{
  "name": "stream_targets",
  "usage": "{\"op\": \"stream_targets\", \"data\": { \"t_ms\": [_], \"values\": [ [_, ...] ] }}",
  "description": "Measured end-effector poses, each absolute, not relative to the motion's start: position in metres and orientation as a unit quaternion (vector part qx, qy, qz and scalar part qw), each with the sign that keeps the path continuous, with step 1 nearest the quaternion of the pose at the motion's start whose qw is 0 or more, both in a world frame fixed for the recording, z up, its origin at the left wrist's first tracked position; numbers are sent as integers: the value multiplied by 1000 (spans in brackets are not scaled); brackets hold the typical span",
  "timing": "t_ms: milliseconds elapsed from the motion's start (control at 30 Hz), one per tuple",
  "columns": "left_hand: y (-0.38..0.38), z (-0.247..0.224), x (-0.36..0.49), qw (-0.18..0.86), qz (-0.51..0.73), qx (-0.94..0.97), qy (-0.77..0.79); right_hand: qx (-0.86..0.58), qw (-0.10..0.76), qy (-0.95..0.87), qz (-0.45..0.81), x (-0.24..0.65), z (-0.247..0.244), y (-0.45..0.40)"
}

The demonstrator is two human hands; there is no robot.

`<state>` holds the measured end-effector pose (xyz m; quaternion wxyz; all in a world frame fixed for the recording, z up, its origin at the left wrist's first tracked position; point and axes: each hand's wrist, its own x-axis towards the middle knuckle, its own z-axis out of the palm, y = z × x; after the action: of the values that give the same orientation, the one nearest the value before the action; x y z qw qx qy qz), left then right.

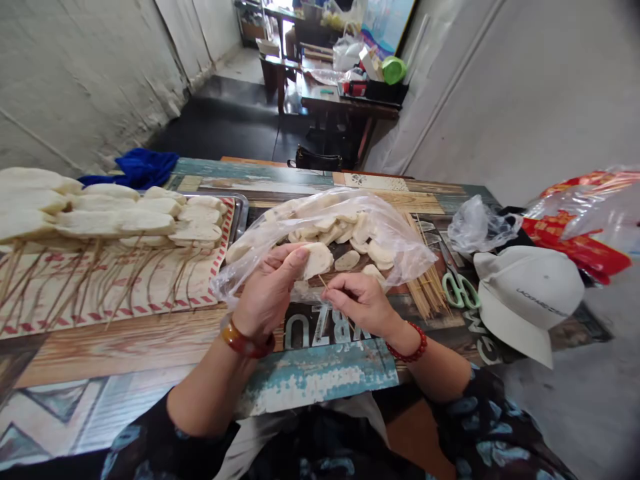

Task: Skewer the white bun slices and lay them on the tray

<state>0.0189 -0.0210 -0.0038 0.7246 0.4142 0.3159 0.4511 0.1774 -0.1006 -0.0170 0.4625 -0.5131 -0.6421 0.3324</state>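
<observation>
Between its thumb and fingers, my left hand [273, 283] pinches a pale oval food slice [319, 260], maybe bread or root vegetable. My right hand [363, 301] grips a thin wooden skewer [323, 281] whose tip is at the lower edge of that slice; whether it has gone in, I cannot tell. Just beyond both hands lies an open clear plastic bag [405, 243] holding many similar slices [345, 230]. A bundle of loose skewers [425, 293] rests to the right of the bag.
At left, a tray [241, 217] lined with printed paper carries piled skewered slices [120, 217]. Green-handled scissors [460, 290], a white cap [530, 293], a crumpled plastic bag [480, 225] and a red bag [575, 240] lie at right. Blue cloth [145, 168] sits behind the tray.
</observation>
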Motion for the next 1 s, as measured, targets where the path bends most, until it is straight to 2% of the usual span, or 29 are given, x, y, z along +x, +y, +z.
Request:
{"op": "stream_targets", "data": {
  "t_ms": [200, 433, 633, 833, 1000],
  "values": [
    [-24, -4, 23, 720, 438, 440, 310, -498, 495, -640, 312, 176, -19, -101],
    [-24, -3, 19, 733, 403, 456, 303, -493, 507, -612, 355, 176, -20, -100],
    [-11, -10, 19, 732, 425, 456, 276, -463, 577, -582, 337, 188, -14, -103],
    [-7, -18, 30, 641, 387, 565, 347, -428, 685, -492, 326, 217, -9, -100],
    [-2, -14, 53, 458, 309, 742, 379, -427, 733, -461, 260, 235, 2, -97]
  ]
}}
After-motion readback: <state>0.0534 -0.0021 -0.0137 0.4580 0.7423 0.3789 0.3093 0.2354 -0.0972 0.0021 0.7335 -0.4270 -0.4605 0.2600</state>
